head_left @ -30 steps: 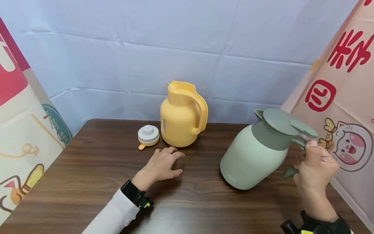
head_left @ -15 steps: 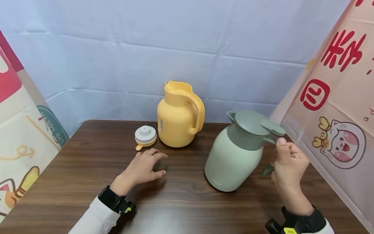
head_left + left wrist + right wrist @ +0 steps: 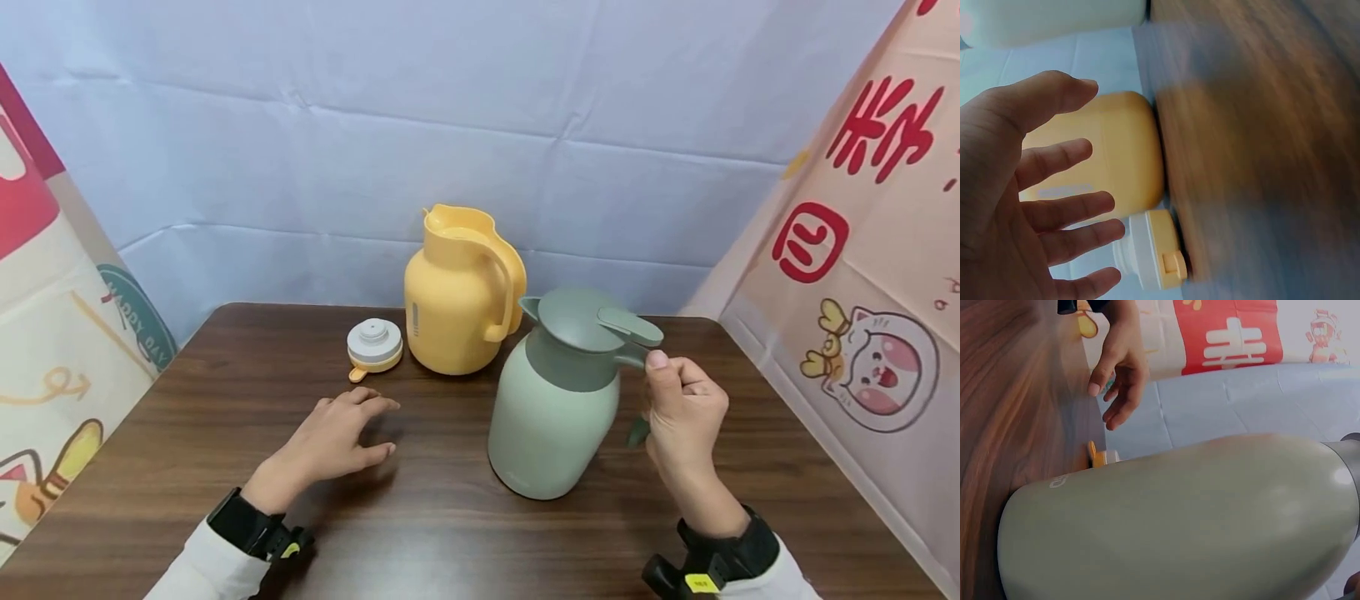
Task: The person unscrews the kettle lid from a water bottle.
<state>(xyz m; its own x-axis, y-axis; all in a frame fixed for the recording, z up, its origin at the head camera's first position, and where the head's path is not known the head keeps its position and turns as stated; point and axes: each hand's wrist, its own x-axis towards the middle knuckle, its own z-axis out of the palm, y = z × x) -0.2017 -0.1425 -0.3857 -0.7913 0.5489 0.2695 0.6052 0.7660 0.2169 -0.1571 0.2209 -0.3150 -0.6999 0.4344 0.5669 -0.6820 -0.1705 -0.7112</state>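
The head view shows a pale green jug (image 3: 551,425), slightly tilted, just right of the table (image 3: 787,508)'s middle and in from its back edge; the right hand (image 3: 686,408) is closed round its handle (image 3: 632,358), likely for firm control of so bulky a body. The left hand (image 3: 330,442), fingers loosely spread, holds nothing, perhaps leaving the jug room. Toward the back-left corner, a grey-and-yellow stopper (image 3: 375,343) lies beside a yellow jug (image 3: 456,312), probably because they belong together.

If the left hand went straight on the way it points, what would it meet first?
The left hand would probably meet the rounded, plastic-looking yellow jug first, low on its body, though depth is unclear.
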